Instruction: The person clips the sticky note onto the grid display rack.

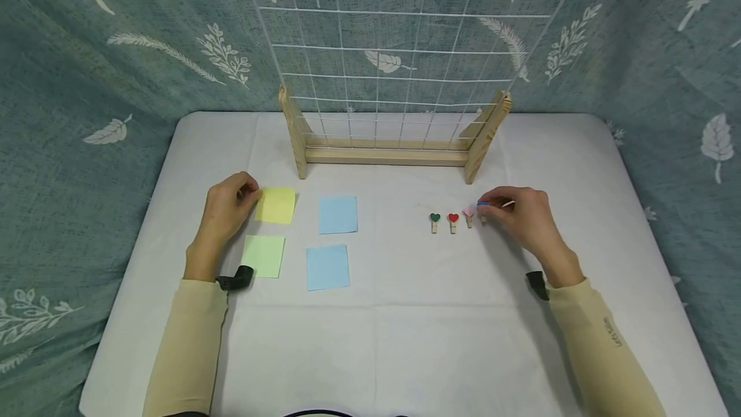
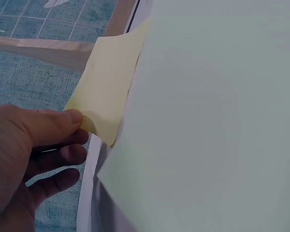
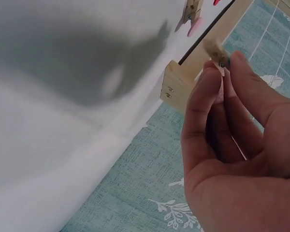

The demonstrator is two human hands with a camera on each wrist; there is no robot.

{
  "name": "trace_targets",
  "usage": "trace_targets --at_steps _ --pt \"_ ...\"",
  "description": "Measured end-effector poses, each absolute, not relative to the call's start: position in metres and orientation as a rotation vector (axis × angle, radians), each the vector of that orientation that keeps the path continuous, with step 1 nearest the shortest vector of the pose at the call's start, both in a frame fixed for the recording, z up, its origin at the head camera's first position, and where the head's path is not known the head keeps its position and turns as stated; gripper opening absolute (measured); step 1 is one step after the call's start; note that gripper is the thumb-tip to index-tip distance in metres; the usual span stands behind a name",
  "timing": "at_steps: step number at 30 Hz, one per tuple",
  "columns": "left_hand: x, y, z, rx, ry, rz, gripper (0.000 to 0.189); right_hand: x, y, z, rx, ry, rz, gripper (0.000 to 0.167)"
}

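My left hand [image 1: 228,206] pinches the left corner of a yellow sticky note [image 1: 276,206] between thumb and fingers. In the left wrist view the yellow note [image 2: 111,79] bends slightly away from the fingertips. Just in front of it lies a light green sticky note [image 1: 264,256], which looms large in that view. On the right, my right hand [image 1: 523,216] holds a small wooden clothespin [image 3: 215,51] at its fingertips; a bit of blue shows on it. Beside that hand lie clothespins topped with a pink heart [image 1: 469,213], a red heart [image 1: 453,219] and a green heart [image 1: 435,219].
Two blue sticky notes, a back one [image 1: 338,215] and a front one [image 1: 327,268], lie mid-left on the white-covered table [image 1: 370,352]. Behind them a white wire grid [image 1: 382,76] stands in a wooden base [image 1: 386,156]. A patterned green curtain [image 1: 75,147] surrounds the table.
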State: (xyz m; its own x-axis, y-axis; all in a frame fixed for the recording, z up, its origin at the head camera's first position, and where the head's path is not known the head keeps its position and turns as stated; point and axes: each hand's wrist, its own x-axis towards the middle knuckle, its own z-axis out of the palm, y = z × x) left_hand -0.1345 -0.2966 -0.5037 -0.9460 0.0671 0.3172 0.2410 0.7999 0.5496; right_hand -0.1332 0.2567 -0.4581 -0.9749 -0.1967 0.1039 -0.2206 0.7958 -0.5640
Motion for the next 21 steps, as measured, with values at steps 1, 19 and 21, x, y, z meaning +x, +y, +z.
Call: trace_targets --at_steps 1,19,21 --pt "-0.135 -0.296 -0.503 -0.240 -2.697 -0.884 0.011 -0.133 0.255 -0.458 0.337 -2.936 0.935 0.011" --pt "-0.138 -0.285 -0.489 -0.308 -2.487 -0.919 0.009 -0.139 0.224 -0.448 0.339 -2.723 1.047 0.016" --pt "-0.139 -0.282 -0.487 -0.317 -2.470 -0.921 0.009 -0.140 0.221 -0.447 0.368 -2.708 1.052 0.016"
